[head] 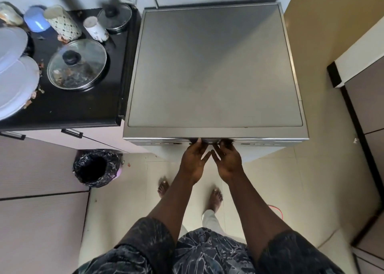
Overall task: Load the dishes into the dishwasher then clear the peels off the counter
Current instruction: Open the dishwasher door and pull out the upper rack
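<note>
The dishwasher [216,66] is shut, its steel top bare, and the person stands square in front of it. The left hand [194,161] and right hand [227,161] are side by side and palm up, their fingertips tucked under the lip of the door [257,144]. The tips are blurred and hidden there, so I cannot tell whether they are hooked round a handle or only pressing on it.

Nothing is loaded yet. The white plates [14,70], large glass lid [76,64], small lid [115,17], patterned cup [62,22], white cup [95,28] and blue cup [36,19] all sit on the dark surface [83,107] to the left, with peels [33,94] strewn among them. A lined bin [96,167] stands on the floor below.

The risk is the door itself. If the latch frees suddenly under a two-handed pull, the door could swing down hard toward the bare feet [215,198] just in front of it. A shallow fingertip hold could also slip off the lip.
</note>
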A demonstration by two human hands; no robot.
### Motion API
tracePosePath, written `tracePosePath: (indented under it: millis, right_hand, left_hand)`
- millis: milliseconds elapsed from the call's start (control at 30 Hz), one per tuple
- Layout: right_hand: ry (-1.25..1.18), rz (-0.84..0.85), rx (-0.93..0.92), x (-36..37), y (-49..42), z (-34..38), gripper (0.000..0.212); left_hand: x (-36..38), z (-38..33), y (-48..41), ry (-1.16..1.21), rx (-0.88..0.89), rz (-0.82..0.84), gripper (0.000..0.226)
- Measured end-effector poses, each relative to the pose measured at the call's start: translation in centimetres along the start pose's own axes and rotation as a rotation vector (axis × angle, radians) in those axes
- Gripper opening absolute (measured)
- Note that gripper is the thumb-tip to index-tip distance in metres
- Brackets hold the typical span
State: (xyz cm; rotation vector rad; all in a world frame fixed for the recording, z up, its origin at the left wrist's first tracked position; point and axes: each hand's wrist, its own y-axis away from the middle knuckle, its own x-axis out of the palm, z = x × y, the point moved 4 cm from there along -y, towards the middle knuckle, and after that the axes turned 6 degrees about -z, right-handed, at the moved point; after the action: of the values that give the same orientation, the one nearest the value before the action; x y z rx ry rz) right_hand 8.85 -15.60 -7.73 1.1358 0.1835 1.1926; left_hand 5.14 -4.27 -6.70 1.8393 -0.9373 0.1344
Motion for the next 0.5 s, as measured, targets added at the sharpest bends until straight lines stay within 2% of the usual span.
tracePosePath:
  millis: [67,167,233,500]
  right_hand:
    - [0.005,0.046,-0.008,-0.4,-0.1,0.1,0.023]
    - [0.031,0.066,-0.008,-0.7,-0.4,0.2,0.015]
    - [0.07,0.054,-0.022,-0.9,-0.7,0.1,0.011]
    - [0.224,-0.004,-0.111,-0.7,-0.6,-0.1,0.018]
  left_hand:
    - [-0.2,0.1,-0.4,-0.01,0.021,0.011,0.017]
    - [-0.3,0.1,-0.9,-0.059,0.059,-0.015,0.008]
    - [-0.4,0.3,-1.2,-0.078,0.069,-0.032,0.009]
    - [-0.7,0.6,-1.9,-0.216,0.154,-0.12,0.014]
